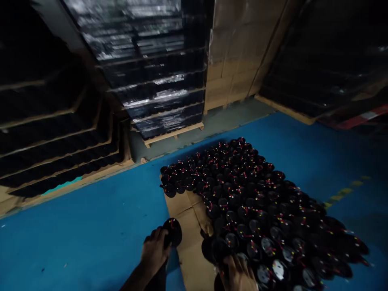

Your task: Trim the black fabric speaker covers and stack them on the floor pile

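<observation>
My left hand (pixel 155 247) is closed round a black round part (pixel 173 232) with small red wires on top, held near the left edge of the cardboard sheet (pixel 189 226). At the bottom centre, my right hand (pixel 238 273) has its fingers curled on another black part (pixel 220 249), beside the near edge of the group. Many similar black cylindrical parts (pixel 248 202) with red wires and pale tips stand packed together on the cardboard. The undersides of both held parts are hidden.
Film-wrapped black stacks (pixel 163 81) stand on a wooden pallet (pixel 174 134) ahead. Layered black stock (pixel 60 141) is at the left, with cardboard boxes (pixel 233 60) behind. Blue floor (pixel 91 230) surrounds the sheet; yellow floor marks (pixel 345 191) lie at right.
</observation>
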`<state>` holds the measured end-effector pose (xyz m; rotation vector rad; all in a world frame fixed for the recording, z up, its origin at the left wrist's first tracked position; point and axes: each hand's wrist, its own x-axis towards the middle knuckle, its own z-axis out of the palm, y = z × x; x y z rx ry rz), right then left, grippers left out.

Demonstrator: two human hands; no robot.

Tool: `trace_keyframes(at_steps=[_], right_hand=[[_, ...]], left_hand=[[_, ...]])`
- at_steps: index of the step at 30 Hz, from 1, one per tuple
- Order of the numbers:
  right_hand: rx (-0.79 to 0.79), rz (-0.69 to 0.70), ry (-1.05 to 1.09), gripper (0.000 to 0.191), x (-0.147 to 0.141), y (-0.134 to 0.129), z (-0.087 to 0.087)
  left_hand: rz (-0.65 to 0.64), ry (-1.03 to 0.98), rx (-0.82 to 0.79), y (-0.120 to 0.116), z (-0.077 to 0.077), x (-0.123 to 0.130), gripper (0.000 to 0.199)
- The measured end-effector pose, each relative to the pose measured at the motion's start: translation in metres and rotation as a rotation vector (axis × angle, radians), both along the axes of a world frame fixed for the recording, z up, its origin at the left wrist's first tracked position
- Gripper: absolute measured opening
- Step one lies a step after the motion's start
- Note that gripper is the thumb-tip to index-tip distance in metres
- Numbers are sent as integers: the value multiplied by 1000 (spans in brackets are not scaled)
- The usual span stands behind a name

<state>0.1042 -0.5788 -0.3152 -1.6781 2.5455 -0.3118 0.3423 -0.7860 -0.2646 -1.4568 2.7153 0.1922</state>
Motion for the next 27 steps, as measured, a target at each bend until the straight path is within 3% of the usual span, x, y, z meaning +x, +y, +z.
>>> trace_keyframes(at_steps=[2, 5, 8, 11, 17, 27], right_hand=[[46, -34, -56, 24, 6, -52, -22], [132, -105, -149, 26, 11, -124, -45], [168, -177, -180, 30, 11, -179, -66], [195, -230, -187, 33, 9, -215, -87], [221, -322, -189, 34, 9, -253, -119], [232, -417, -207, 35, 22, -271, -157]], left_hand=[[-24, 0, 26, -35, -43, -9, 15], [-53, 1, 59, -77, -92, -22, 16], [-67, 17, 81, -104, -128, -34, 17], [-50, 45, 88, -120, -154, -42, 19], [27, 94, 86, -133, -187, -53, 23], [37, 136, 127, -134, -212, -71, 24]])
